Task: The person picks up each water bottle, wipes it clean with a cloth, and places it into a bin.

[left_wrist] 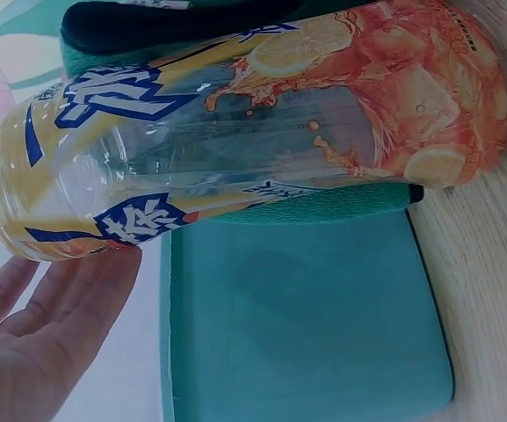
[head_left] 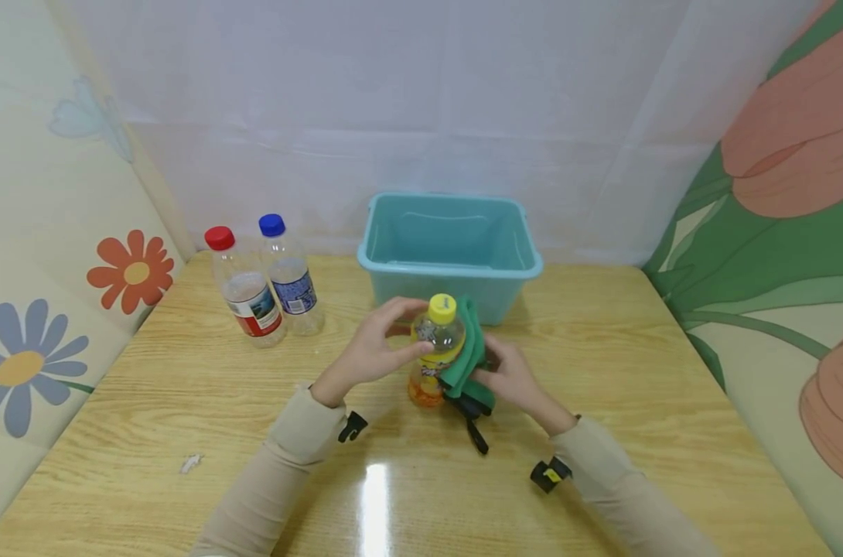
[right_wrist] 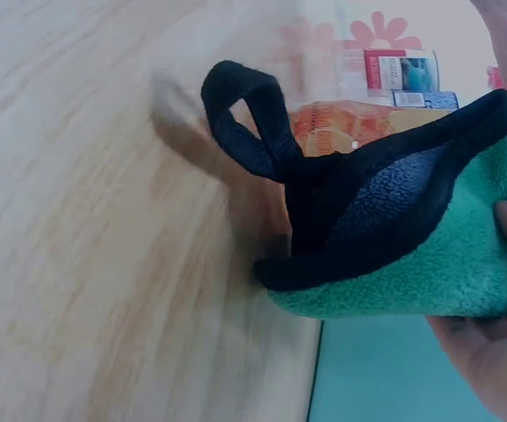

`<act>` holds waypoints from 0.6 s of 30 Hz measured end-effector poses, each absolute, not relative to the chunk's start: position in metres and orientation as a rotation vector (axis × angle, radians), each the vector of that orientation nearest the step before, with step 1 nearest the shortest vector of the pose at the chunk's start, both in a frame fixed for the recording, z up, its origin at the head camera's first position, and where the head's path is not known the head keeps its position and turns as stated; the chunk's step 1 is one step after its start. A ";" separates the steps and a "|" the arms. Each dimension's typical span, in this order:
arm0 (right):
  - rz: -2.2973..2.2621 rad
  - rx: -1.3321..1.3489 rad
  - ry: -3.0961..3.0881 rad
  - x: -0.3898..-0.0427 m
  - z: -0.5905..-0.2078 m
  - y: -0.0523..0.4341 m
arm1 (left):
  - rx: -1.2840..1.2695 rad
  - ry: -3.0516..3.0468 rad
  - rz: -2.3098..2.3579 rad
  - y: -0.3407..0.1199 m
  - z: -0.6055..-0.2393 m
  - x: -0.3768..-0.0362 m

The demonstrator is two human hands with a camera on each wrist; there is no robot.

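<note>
Looking like a staged tabletop booth, not a real home: a glossy wooden table [head_left: 185,402] is sitting boxed in by flower-print panels [head_left: 59,294] at left and right of the frame, with a white sheet [head_left: 421,100] hanging across the top. A teal plastic bin [head_left: 449,247] and two water bottles [head_left: 268,278] are standing as props.

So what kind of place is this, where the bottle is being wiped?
Most likely a small staged tabletop booth rather than a lived-in room. A glossy wooden table is closed in by flower-printed panels on both sides and a plain white sheet behind, with only a teal tub and some bottles set out.
</note>
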State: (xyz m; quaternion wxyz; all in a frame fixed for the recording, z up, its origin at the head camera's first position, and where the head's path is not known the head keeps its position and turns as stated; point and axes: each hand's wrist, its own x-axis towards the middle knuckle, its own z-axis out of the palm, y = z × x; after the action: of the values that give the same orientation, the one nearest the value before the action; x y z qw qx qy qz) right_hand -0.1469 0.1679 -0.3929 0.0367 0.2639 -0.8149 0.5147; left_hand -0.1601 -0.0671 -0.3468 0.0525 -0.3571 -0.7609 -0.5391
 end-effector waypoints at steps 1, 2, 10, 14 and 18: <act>1.583 0.801 -2.521 -0.147 -0.393 0.167 | -1.088 -2.312 -1.639 -0.067 -0.347 -0.160; 1.587 0.789 -2.539 -0.147 -0.393 0.167 | -1.089 -2.311 -1.638 -0.067 -0.347 -0.160; 1.563 0.781 -2.632 -0.147 -0.392 0.162 | -1.085 -2.323 -1.631 -0.067 -0.346 -0.159; 1.537 0.811 -2.635 -0.148 -0.394 0.162 | -1.080 -2.333 -1.625 -0.067 -0.346 -0.160; 1.524 0.790 -2.648 -0.148 -0.394 0.161 | -1.082 -2.330 -1.628 -0.067 -0.346 -0.160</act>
State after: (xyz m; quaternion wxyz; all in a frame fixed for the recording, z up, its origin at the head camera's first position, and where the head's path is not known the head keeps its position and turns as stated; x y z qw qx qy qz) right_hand -0.1480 0.1610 -0.3938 -0.0074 0.2504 -0.8390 0.4829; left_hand -0.1599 -0.0675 -0.3461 0.0499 -0.3553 -0.7651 -0.5347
